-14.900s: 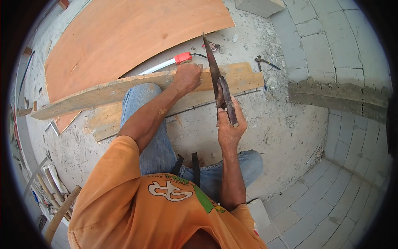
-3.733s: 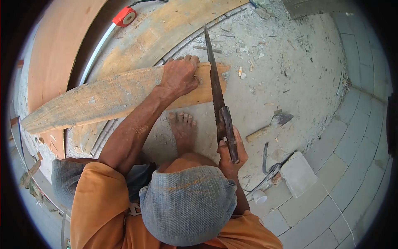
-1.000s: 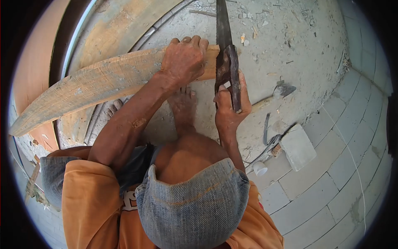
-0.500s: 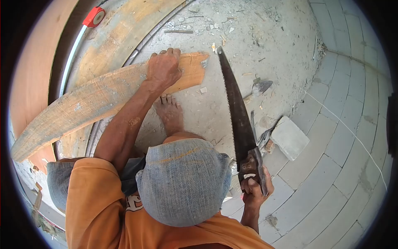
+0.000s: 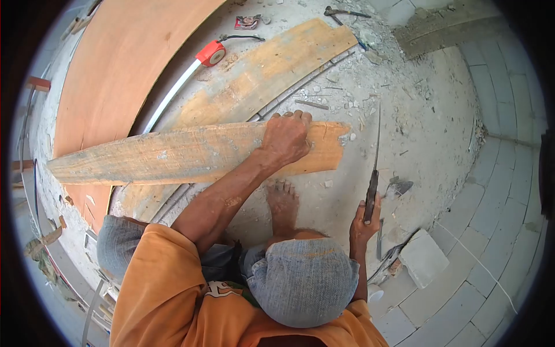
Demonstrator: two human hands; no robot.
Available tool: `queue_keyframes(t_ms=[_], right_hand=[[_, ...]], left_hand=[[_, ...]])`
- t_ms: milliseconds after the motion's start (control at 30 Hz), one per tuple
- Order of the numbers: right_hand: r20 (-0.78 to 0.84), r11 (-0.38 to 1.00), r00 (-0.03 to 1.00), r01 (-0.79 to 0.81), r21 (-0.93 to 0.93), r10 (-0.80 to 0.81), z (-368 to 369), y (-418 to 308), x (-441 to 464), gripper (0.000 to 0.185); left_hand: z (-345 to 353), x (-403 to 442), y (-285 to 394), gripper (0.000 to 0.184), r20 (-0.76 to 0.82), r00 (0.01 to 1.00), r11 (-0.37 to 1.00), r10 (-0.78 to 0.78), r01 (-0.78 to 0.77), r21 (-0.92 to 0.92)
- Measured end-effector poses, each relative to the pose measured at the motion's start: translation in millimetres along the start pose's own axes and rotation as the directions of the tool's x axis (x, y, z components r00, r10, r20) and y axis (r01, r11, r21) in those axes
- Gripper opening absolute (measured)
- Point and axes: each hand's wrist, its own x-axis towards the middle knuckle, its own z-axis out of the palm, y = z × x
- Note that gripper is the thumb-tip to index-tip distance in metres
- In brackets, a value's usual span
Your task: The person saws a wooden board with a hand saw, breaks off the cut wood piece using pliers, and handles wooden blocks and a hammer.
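Note:
My left hand (image 5: 287,137) is closed over the upper edge of a long, dusty wooden board (image 5: 202,153), near its right end. That end is ragged and lies above my bare foot (image 5: 282,203). To the right, my right hand (image 5: 365,218) grips the dark handle of a handsaw (image 5: 372,188). The blade points up and away, seen nearly edge-on, and stands apart from the board. A second plank (image 5: 260,75) lies on the floor beyond the board.
A red tape measure (image 5: 211,53) with its blade out lies beside a plywood sheet (image 5: 124,63). A hammer (image 5: 346,13) is at the top. On the right are a trowel (image 5: 399,188), a pale block (image 5: 424,258) and a white cup (image 5: 374,293). Rubble dots the concrete floor.
The saw was across the board's end a second ago; it has since come off to the right and turned edge-on. My left hand still holds the board. The view has shifted, showing the hammer again.

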Motion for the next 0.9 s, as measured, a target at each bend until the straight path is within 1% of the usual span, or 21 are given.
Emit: queue_keyframes(t_ms=[67,133,200,233,267,300,333,367,400,467,500,567,600,667,733,800,833,867,900], right_hand=[[0.233,0.98,0.968,0.134,-0.147,-0.097,11,12,-2,0.055],[0.26,0.909,0.918,0.358,-0.214,-0.301,25,35,-9,0.062],[0.517,0.908,0.845,0.317,-0.273,-0.139,27,44,-28,0.078],[0.581,0.916,0.808,0.302,-0.264,-0.098,27,46,-34,0.09],[0.567,0.918,0.818,0.292,-0.268,-0.094,27,48,-39,0.09],[0.601,0.909,0.796,0.301,-0.288,-0.073,25,47,-40,0.093],[0.633,0.9,0.771,0.316,-0.3,-0.06,25,46,-40,0.095],[0.653,0.908,0.756,0.253,-0.334,0.03,24,46,-39,0.09],[0.654,0.913,0.757,0.259,-0.314,0.01,22,43,-35,0.09],[0.672,0.843,0.725,0.449,-0.297,-0.15,15,35,-23,0.073],[0.664,0.843,0.731,0.451,-0.294,-0.159,13,29,-14,0.073],[0.7,0.942,0.714,0.245,-0.23,-0.015,8,23,5,0.058],[0.697,0.941,0.717,0.247,-0.23,-0.017,9,23,18,0.058],[0.556,0.964,0.822,0.232,-0.129,-0.123,21,28,65,0.049],[0.526,0.978,0.848,0.154,-0.143,-0.057,40,27,124,0.045],[0.517,0.985,0.855,0.119,-0.125,-0.038,71,30,189,0.043],[0.515,0.971,0.855,0.172,-0.163,-0.065,89,31,221,0.042],[0.518,0.954,0.849,0.23,-0.191,-0.101,108,32,252,0.041],[0.494,0.952,0.855,0.263,-0.156,-0.156,128,30,279,0.041]], left_hand=[[-3,0,2,0.042,0.044,0.999,0.998,0.008,-0.004,-0.07],[-4,3,1,0.041,0.05,0.999,0.998,0.004,0.0,-0.068],[-2,6,-1,0.041,0.071,0.997,0.998,0.011,-0.007,-0.065],[-1,8,-4,0.042,0.081,0.997,0.996,-0.004,0.011,-0.088],[1,11,-5,0.042,0.091,0.996,0.993,-0.017,0.027,-0.111],[4,14,-5,0.042,0.089,0.996,0.994,-0.003,0.012,-0.106],[7,17,-8,0.044,0.136,0.99,0.993,-0.025,0.04,-0.11],[7,22,-13,0.046,0.176,0.983,0.991,-0.056,0.076,-0.106],[4,26,-15,0.046,0.164,0.984,0.993,-0.067,0.082,-0.088],[2,32,-18,0.051,0.318,0.943,0.981,-0.101,0.147,-0.126],[4,34,-20,0.054,0.333,0.937,0.979,-0.103,0.155,-0.131],[9,38,-24,0.055,0.321,0.942,0.98,-0.093,0.143,-0.135],[12,39,-25,0.055,0.325,0.941,0.98,-0.091,0.142,-0.138],[16,40,-27,0.055,0.329,0.939,0.978,-0.099,0.153,-0.142],[17,40,-28,0.055,0.342,0.933,0.973,-0.116,0.175,-0.148],[19,41,-30,0.054,0.34,0.934,0.972,-0.109,0.172,-0.16],[21,41,-33,0.054,0.334,0.933,0.968,-0.136,0.197,-0.155],[22,40,-33,0.052,0.325,0.939,0.971,-0.108,0.17,-0.17],[24,40,-35,0.05,0.314,0.945,0.972,-0.092,0.154,-0.179]])
